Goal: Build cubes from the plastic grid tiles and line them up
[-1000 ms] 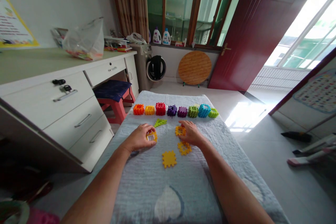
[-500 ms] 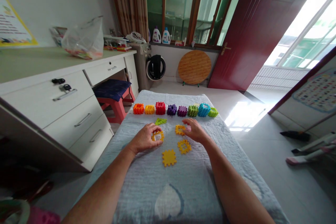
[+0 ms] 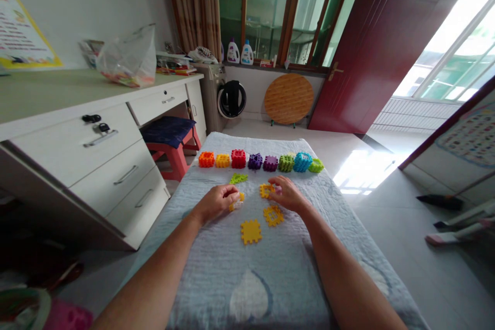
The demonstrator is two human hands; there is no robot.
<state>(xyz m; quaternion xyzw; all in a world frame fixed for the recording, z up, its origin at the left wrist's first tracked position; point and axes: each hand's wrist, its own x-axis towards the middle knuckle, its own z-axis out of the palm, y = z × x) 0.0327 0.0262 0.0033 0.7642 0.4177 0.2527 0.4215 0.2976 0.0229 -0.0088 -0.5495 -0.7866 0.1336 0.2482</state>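
Note:
My left hand [image 3: 217,203] is closed on a yellow interlocking building tile [image 3: 236,205] with a whitish middle; its fingers cover much of it. My right hand [image 3: 289,194] has its thumb and fingers at the right edge of a yellow open-centred tile [image 3: 266,191]. Something small and pinkish [image 3: 278,190] shows by those fingers. Nearer me lie another yellow open-centred tile [image 3: 273,215] and a solid yellow square tile [image 3: 251,231]. Beyond my left hand lies a light green tile [image 3: 238,179].
Across the far end of the cloth-covered table [image 3: 216,278] stands a row of coloured cubes, among them a red cube [image 3: 238,159] and a blue cube [image 3: 302,162]. A white desk [image 3: 104,139] and a stool [image 3: 168,136] stand to the left. A round wooden board [image 3: 289,98] leans behind.
The tile in my left hand has turned, and my fingers now cover more of it. My right hand has hardly moved. The whole view has shifted slightly.

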